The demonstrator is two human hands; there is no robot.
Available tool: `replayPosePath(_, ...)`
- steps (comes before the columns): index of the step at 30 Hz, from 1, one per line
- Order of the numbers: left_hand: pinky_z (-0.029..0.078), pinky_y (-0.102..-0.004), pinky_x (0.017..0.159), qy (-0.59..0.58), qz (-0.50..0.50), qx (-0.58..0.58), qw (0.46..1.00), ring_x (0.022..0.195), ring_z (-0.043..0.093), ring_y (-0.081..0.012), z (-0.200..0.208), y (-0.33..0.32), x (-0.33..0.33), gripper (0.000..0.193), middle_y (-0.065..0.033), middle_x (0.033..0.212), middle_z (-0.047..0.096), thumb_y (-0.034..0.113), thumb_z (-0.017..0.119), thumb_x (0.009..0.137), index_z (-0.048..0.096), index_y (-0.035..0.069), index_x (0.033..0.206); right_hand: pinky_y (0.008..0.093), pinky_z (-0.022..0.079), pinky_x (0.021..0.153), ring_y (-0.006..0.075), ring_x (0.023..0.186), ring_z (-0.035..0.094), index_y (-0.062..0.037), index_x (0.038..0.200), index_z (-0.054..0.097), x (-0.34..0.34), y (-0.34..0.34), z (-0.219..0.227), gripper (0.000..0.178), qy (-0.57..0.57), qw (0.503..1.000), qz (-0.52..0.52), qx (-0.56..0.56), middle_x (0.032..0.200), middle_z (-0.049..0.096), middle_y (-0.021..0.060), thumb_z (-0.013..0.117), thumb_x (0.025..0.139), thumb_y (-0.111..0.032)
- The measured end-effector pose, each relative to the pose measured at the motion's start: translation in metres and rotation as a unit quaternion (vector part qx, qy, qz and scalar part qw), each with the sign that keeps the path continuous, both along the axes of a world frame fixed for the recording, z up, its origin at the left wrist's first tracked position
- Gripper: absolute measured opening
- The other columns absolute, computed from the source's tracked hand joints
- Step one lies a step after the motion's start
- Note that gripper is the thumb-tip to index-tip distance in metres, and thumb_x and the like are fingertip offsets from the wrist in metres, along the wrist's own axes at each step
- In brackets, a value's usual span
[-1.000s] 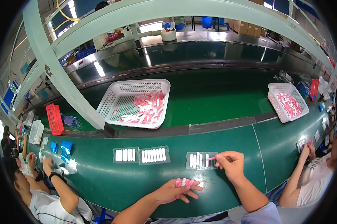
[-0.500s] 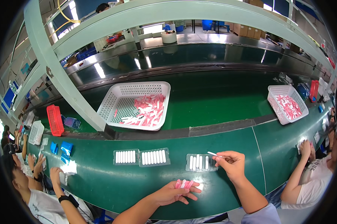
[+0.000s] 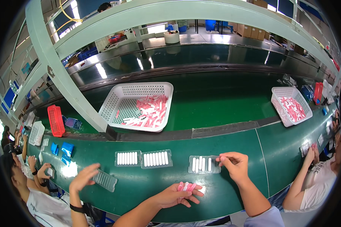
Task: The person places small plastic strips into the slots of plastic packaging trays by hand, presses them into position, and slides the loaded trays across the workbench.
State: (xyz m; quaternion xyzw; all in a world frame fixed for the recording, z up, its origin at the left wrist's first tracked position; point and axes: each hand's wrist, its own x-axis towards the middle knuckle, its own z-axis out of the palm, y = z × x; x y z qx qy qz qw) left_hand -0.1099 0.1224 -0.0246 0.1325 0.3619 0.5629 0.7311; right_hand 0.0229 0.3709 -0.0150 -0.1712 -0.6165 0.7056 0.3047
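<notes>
My left hand (image 3: 176, 195), palm up, holds several small pink and white sticks (image 3: 187, 186) under the thumb, its other fingers loosely spread. My right hand (image 3: 234, 165) is pinched at the right end of a clear plastic tray (image 3: 214, 167). Whatever lies between its fingertips is hidden. Several white sticks (image 3: 197, 165) stand side by side in that tray's left slots, with one set apart to their right. Farther left, two more clear trays lie edge to edge: the left tray (image 3: 127, 165) and the right tray (image 3: 156, 165), both lined with white sticks.
Beyond the ledge stand a white basket (image 3: 140, 128) of pink and white pieces and a similar basket (image 3: 291, 121) at right. At left, a co-worker's hand (image 3: 83, 178) is beside a slotted clear tray (image 3: 105, 181). Blue packets (image 3: 67, 150) lie nearby. A metal post (image 3: 70, 94) rises behind.
The white stick jutting from my right fingertips no longer shows. My left hand has stayed put. The left co-worker's hand has moved right, and a slotted clear tray now lies beside it.
</notes>
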Motion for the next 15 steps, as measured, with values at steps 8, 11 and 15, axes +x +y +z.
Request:
replayPosePath(8, 0.061, -0.0293, 0.076, -0.001, 0.002, 0.004, 1.000, 0.109, 0.070, -0.0230, -0.002, -0.001, 0.001, 0.044, -0.0159, 0.134, 0.063, 0.009, 0.054, 0.103, 0.047, -0.001, 0.145, 0.0270, 0.055, 0.061, 0.0163, 0.064, 0.067, 0.0068, 0.094, 0.074, 0.009, 0.025, 0.011, 0.014, 0.007, 0.995, -0.081, -0.064, 0.078, 0.074, 0.0166, 0.068, 0.095, -0.006)
replayPosePath(11, 0.061, -0.0294, 0.076, -0.004, 0.003, 0.002, 1.000, 0.108, 0.071, -0.0228, -0.002, -0.001, 0.000, 0.043, -0.0159, 0.133, 0.063, 0.009, 0.055, 0.103, 0.048, -0.001, 0.144, 0.0270, 0.054, 0.061, 0.0164, 0.063, 0.067, 0.0070, 0.094, 0.074, 0.007, 0.020, 0.013, 0.015, 0.004, 0.995, -0.080, -0.059, 0.077, 0.073, 0.0165, 0.067, 0.095, -0.007)
replayPosePath(15, 0.061, -0.0293, 0.076, -0.006, 0.009, 0.008, 1.000, 0.107, 0.071, -0.0223, -0.003, -0.002, -0.001, 0.043, -0.0156, 0.132, 0.063, 0.010, 0.055, 0.103, 0.048, -0.001, 0.144, 0.0268, 0.054, 0.061, 0.0166, 0.063, 0.067, 0.0071, 0.095, 0.074, 0.005, 0.017, 0.012, 0.014, 0.006, 0.996, -0.074, -0.045, 0.077, 0.074, 0.0165, 0.067, 0.095, -0.006)
